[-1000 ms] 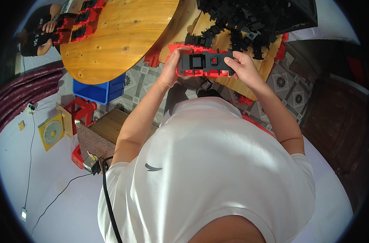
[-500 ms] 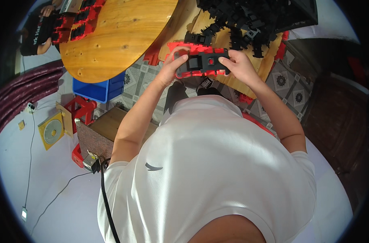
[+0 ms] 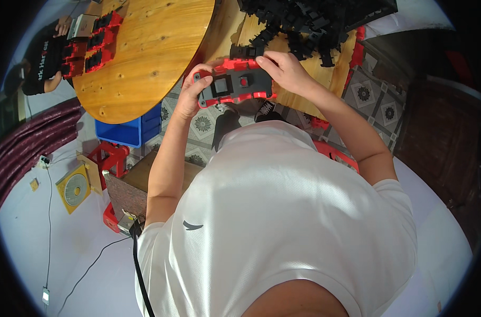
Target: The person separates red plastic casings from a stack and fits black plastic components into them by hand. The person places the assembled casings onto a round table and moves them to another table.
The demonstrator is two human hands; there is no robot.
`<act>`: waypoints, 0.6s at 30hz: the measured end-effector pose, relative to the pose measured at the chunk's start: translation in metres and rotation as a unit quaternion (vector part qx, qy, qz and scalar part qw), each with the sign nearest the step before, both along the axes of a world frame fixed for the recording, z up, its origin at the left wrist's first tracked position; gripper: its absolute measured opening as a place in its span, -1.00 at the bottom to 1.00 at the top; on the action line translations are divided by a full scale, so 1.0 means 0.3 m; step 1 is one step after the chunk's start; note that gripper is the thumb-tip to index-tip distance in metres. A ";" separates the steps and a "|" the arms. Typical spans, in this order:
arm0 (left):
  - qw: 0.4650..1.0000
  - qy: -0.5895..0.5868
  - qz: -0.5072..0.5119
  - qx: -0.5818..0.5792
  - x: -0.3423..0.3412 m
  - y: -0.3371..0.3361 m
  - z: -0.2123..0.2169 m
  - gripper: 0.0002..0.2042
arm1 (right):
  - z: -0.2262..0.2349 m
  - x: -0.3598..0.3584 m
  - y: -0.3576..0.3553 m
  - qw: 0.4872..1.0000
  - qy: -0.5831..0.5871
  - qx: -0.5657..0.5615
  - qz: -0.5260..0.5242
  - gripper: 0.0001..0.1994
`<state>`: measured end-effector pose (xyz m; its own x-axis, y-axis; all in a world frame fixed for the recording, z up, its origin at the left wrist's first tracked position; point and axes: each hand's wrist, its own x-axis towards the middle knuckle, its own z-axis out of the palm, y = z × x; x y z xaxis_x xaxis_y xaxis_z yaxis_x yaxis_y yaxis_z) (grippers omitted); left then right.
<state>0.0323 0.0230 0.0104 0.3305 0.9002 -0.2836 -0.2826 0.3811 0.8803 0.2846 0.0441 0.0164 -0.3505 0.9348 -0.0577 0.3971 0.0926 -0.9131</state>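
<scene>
Red-grey panel point(image 3: 234, 85) gripped by left hand point(image 3: 190, 98), right hand point(image 3: 283, 71), beside table edge point(image 3: 304, 108).

A square yellow sleeve point(image 3: 74, 188) with a round disc-shaped centre lies flat on the pale floor at lower left, just beside an open brown cardboard box point(image 3: 132, 186). No labels, signs or screens can be made out anywhere else.

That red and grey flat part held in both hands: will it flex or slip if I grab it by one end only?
Probably stiff: the red and grey part stays flat though the left hand and right hand grip only its ends. It looks like moulded plastic, so likely light for its size. Its raised red rim should give fingers purchase; the smooth grey face may be slicker.
</scene>
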 end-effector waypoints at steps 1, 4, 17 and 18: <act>0.999 -0.022 0.007 -0.030 -0.009 0.003 -0.002 -0.84 | -0.001 -0.010 0.008 1.000 0.000 -0.001 -0.002 -0.64; 0.999 -0.031 0.019 -0.020 -0.033 0.013 -0.010 -0.83 | -0.009 -0.027 0.037 0.998 -0.043 0.019 0.033 -0.62; 0.981 0.137 0.127 -0.045 -0.199 0.094 -0.100 -0.18 | -0.060 -0.236 -0.047 0.915 0.187 -0.310 -0.179 -0.62; 0.983 0.115 0.118 -0.079 -0.211 0.081 -0.108 -0.22 | -0.075 -0.272 -0.022 0.914 0.208 -0.286 -0.198 -0.62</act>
